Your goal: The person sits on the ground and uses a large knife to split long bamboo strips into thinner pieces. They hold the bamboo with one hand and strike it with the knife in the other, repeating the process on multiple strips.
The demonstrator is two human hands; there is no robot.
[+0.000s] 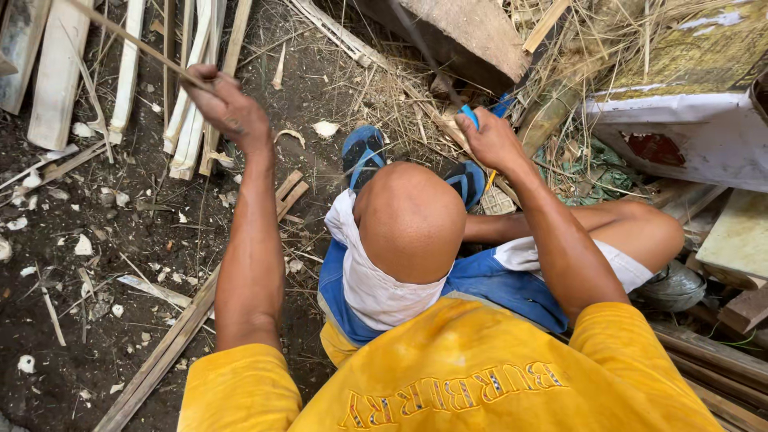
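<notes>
Your left hand (228, 108) is reaching far out in front of you, and its fingers (210, 78) are pressing together around a thin bamboo strip (132, 42). The strip is running up and away from those fingers toward the upper left, pale tan, narrow and straight, until it is leaving the picture at the top edge. Just beyond your left fingers, wider split bamboo slats (192, 120) are lying side by side on the dark dirt ground (96, 240), some of them touching one another.

Your right hand (492, 140) is curling shut on a knife with a blue handle (472, 118); only a small blue part is showing above the fingers (480, 128), while the dark blade (424, 52) is slanting up and to the left from the grip. Whether the blade is touching the strip, you cannot tell from here. Under your right fingers, dry straw and shavings (400, 104) are piling up, and close below them your blue sandals (364, 152) are resting on the ground. To the right of that hand a white box with a worn top (680, 128) is sitting, well apart from the strip.
</notes>
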